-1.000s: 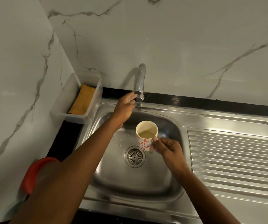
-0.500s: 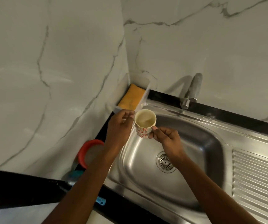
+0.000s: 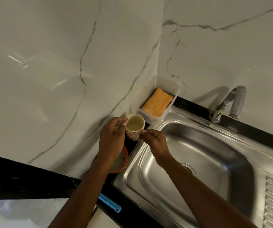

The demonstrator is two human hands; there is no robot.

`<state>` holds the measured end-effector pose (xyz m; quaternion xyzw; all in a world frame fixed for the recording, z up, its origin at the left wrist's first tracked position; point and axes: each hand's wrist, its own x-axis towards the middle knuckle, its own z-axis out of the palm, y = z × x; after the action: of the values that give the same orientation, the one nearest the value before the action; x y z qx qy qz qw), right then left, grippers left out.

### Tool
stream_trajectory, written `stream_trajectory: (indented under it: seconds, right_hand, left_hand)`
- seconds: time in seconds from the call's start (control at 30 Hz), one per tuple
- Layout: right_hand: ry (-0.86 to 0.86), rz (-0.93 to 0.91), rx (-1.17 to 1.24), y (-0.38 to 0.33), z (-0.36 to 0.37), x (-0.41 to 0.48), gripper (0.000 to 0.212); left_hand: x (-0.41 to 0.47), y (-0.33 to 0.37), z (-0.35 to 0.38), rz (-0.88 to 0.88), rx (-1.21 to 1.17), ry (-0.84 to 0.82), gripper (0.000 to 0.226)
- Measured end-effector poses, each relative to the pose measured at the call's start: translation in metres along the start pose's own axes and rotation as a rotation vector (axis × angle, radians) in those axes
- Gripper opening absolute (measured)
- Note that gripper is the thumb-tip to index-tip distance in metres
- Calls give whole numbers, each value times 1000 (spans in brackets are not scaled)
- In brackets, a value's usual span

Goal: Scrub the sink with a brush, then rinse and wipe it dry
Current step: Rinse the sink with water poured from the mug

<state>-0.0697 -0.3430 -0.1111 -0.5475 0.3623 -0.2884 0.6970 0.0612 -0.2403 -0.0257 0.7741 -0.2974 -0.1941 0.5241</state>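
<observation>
Head view showed a small white cup with red pattern held above the black counter, just left of the stainless steel sink. The left hand curled its fingers round one side, and the right hand pinched the other. The forearms hid most of the drain, part of a red bowl and one end of a blue plastic handle.

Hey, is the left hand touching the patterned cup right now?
Touching. In the head view the left hand curls its fingers against the cup with no gap; the right hand pinches the opposite side.
</observation>
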Motion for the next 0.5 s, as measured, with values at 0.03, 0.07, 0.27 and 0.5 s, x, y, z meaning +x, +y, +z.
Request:
stream_trajectory:
  seconds: [0.03, 0.07, 0.27, 0.5]
  right_hand:
    - [-4, -1, 0, 3, 2, 2, 28]
    - [-8, 1, -2, 7, 4, 5, 28]
    - [-19, 14, 11, 16, 11, 10, 29]
    - [-42, -14, -253, 13, 7, 18, 24]
  left_hand:
    - [0, -2, -1, -1, 6, -3, 19]
    - [0, -4, -3, -4, 11, -7, 18]
    - [1, -8, -5, -23, 6, -28, 20]
    - [6, -9, 0, -30, -7, -57, 23]
